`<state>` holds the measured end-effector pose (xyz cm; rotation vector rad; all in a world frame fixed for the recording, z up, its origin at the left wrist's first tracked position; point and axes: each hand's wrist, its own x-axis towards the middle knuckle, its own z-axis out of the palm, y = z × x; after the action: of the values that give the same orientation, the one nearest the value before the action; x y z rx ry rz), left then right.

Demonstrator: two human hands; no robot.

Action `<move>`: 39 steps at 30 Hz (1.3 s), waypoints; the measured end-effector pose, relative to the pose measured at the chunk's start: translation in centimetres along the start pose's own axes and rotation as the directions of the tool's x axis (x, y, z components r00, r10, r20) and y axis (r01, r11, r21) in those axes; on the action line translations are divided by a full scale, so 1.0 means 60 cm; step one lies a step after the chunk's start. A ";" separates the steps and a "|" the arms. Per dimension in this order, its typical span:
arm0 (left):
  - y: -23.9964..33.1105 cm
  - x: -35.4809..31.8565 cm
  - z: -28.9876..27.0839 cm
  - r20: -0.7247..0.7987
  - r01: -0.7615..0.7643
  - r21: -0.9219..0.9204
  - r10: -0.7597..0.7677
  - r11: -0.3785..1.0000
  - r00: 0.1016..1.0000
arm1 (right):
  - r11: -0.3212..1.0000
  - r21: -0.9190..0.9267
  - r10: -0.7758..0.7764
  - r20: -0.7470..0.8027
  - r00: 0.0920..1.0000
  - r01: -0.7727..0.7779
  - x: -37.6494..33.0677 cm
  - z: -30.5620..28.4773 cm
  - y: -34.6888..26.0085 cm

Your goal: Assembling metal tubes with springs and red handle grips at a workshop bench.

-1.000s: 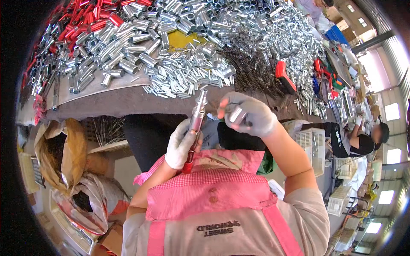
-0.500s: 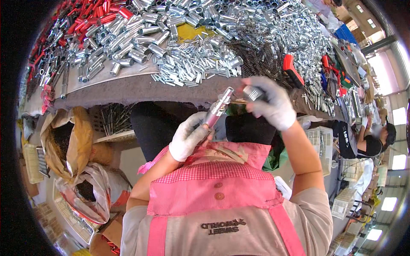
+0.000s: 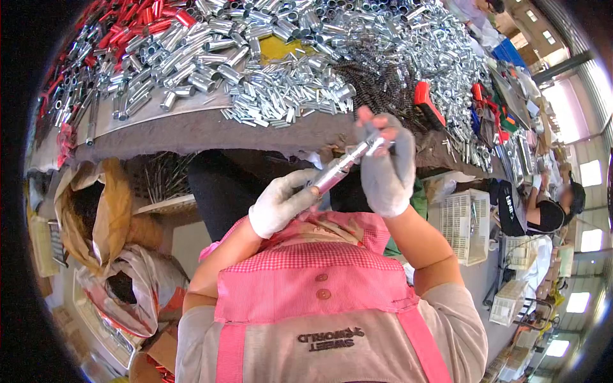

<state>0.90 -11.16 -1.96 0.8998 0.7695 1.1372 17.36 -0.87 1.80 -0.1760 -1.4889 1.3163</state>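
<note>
My left hand [image 3: 281, 203], in a white glove, grips the lower end of a shiny metal rod [image 3: 338, 169] that slants up to the right. My right hand [image 3: 383, 163], in a grey glove with bare fingertips, pinches the rod's upper tip. Both hands are held in front of my chest, just below the table's front edge [image 3: 191, 131]. A heap of short silver metal tubes [image 3: 281, 96] lies on the table right above the hands. A pink checked apron [image 3: 313, 274] covers my chest.
Red-handled parts [image 3: 147, 25] and larger silver tubes [image 3: 185, 57] fill the table's left, dark springs [image 3: 377, 70] and a red tool [image 3: 426, 105] the right. Open sacks [image 3: 102, 217] stand at lower left. White baskets [image 3: 466, 223] and another seated person [image 3: 543, 210] are at right.
The rod has tipped from nearly upright to a slant toward the right. My right hand moved up and right to its tip, and the left hand stayed on its lower end.
</note>
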 end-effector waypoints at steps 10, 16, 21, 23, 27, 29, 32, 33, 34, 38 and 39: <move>-0.005 -0.006 -0.015 -0.007 -0.031 0.224 0.033 0.974 0.999 | 0.883 -0.466 0.308 0.480 0.822 -0.059 0.041 -0.032 -0.059; -0.003 -0.002 -0.027 0.037 -0.095 0.530 0.089 0.843 0.995 | 0.787 -0.595 0.420 0.712 0.563 0.165 0.083 -0.056 -0.099; 0.000 0.005 -0.016 0.046 -0.116 0.435 0.106 0.893 0.993 | 0.832 -0.538 0.382 0.733 0.562 0.137 0.080 -0.069 -0.101; 0.007 0.009 -0.016 0.101 0.017 0.310 -0.051 0.951 0.994 | 0.869 -0.483 0.345 0.745 0.571 0.106 0.075 -0.076 -0.094; -0.001 0.012 -0.019 0.125 0.150 0.152 -0.169 0.977 0.978 | 0.858 -0.496 0.319 0.720 0.616 0.136 0.065 -0.061 -0.095; -0.006 0.013 -0.021 0.080 -0.071 0.466 0.038 0.882 0.996 | 0.666 -0.738 0.546 0.583 0.602 0.110 0.070 -0.057 -0.108; -0.008 0.005 -0.015 0.057 -0.105 0.516 0.088 0.850 0.994 | 0.519 -0.835 0.372 0.414 0.831 0.183 0.060 -0.078 -0.107; -0.008 0.006 -0.015 0.051 -0.121 0.518 0.111 0.846 0.993 | 0.545 -0.828 0.577 0.258 0.775 -0.130 0.063 -0.081 -0.118; -0.012 0.008 -0.016 0.050 -0.121 0.518 0.111 0.847 0.993 | 0.691 -0.702 0.510 0.307 0.803 -0.171 0.055 -0.071 -0.105; -0.019 0.012 -0.015 0.053 -0.101 0.490 0.086 0.866 0.995 | 0.602 -0.798 0.592 0.434 0.679 -0.015 0.051 -0.072 -0.100; -0.019 0.012 -0.014 0.057 -0.098 0.504 0.080 0.858 0.995 | 0.435 -0.900 0.648 0.303 0.699 -0.013 0.050 -0.067 -0.114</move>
<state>0.82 -10.46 -3.40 1.4049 1.0326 1.0089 22.69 1.11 8.06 -0.8278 -2.7776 0.8032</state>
